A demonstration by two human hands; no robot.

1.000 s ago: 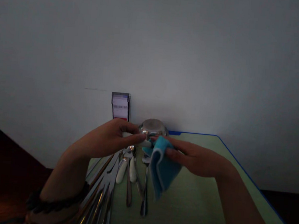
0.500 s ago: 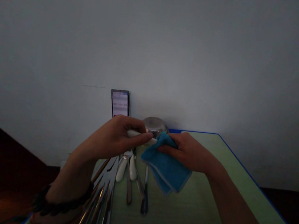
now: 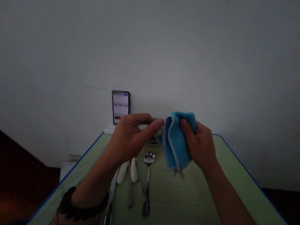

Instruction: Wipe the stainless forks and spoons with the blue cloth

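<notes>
2 sets of fingers meet in the air just to the right of the phone (image 3: 120, 106) and nearer the camera. Left fingers (image 3: 152, 125) are clenched in a pinch on the white-handled utensil (image 3: 143, 127). The handle lies roughly level and points toward the other hand, a hold that seemingly steadies it against sideways pressure. Right fingers (image 3: 185, 125) are closed on the blue cloth (image 3: 175, 144), bunching it around the utensil's far end. That end is hidden, so its kind cannot be told. The folded cloth hangs below the grip, its pale edging facing the camera. The left hand (image 3: 130, 137) wears a dark bracelet (image 3: 84, 208) at the wrist, and the right hand (image 3: 202, 147) is bare. Below the phone, 1 spoon (image 3: 147, 182) lies flat on the green table (image 3: 196, 207), bowl toward the phone. Beside it to the left lie other cutlery (image 3: 134, 169), arranged lengthwise, probably so each piece can be taken singly. The phone leans upright on the wall (image 3: 156, 39), screen lit.
</notes>
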